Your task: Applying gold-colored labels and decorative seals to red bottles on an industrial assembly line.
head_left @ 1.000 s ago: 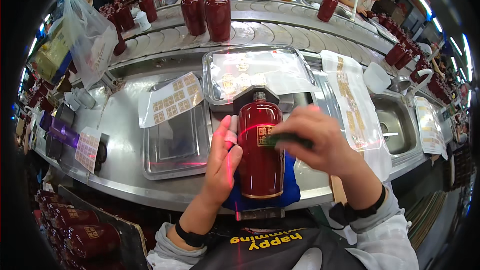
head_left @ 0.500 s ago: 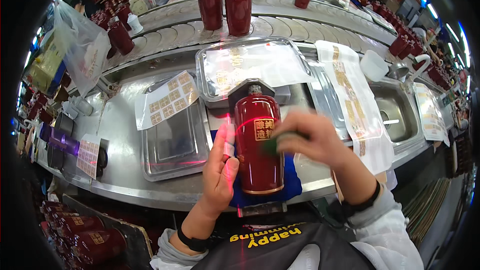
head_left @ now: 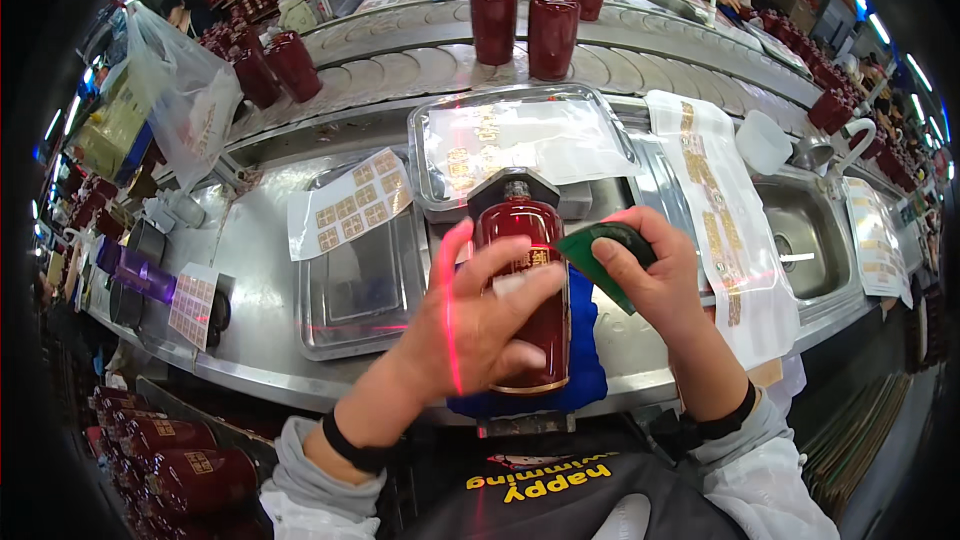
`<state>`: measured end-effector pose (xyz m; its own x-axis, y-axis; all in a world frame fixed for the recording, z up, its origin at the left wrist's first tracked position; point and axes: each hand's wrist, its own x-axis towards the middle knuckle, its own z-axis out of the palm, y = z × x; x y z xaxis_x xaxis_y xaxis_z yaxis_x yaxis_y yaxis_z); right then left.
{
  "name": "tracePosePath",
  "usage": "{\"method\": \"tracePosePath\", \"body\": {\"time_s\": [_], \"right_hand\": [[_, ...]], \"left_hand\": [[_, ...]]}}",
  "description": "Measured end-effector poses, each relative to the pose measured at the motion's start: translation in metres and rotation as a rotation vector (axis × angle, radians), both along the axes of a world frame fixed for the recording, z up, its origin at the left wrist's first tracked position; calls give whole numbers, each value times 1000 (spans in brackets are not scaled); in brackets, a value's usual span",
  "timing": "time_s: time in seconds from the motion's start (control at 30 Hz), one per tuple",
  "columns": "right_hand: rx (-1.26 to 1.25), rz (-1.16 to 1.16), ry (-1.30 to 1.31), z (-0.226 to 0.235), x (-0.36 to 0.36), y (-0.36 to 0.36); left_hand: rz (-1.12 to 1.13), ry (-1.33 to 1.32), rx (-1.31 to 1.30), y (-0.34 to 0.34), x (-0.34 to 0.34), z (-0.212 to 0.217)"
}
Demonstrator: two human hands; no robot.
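A dark red glossy bottle [head_left: 547, 345] lies in a dark holder [head_left: 487, 196] in front of me, its neck pointing away. A gold label [head_left: 537, 258] on its face is partly covered by my left hand [head_left: 455, 320]. That hand is open, its fingers spread over the bottle's face; a white wrapping shows at one finger. My right hand [head_left: 665, 275] is closed round a flat green scraper [head_left: 598, 268], held just right of the bottle. A blue cloth [head_left: 588, 365] lies under the bottle.
Left stands a steel tray [head_left: 350, 310] with a gold label sheet [head_left: 358, 202] over it. Behind the bottle is another tray [head_left: 418, 140]; a long label strip [head_left: 715, 210] and a sink [head_left: 800, 230] are right. Red bottles [head_left: 553, 35] stand on the conveyor [head_left: 400, 70]. Co-workers sit beyond.
My left hand has moved from the bottle's left side onto its face. My right hand has drawn the scraper off the bottle to the right. Conveyor bottles have shifted right.
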<state>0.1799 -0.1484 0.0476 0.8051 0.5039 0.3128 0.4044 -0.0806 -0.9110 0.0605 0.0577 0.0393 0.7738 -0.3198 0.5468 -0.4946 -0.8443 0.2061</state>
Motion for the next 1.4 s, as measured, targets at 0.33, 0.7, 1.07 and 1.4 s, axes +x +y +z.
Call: {"method": "tracePosePath", "body": {"time_s": [0.33,0.7,1.07,1.4], "right_hand": [[-356,70,-798,44,19,49],[-316,427,-589,41,6,-71],[13,124,-253,17,45,-146],[117,269,-156,34,18,-96]], "left_hand": [[310,109,-936,1,30,-58],[-148,986,-1870,-51,141,-45],[16,236,-1717,-59,29,5],[1097,-775,-841,-85,-299,93]]}}
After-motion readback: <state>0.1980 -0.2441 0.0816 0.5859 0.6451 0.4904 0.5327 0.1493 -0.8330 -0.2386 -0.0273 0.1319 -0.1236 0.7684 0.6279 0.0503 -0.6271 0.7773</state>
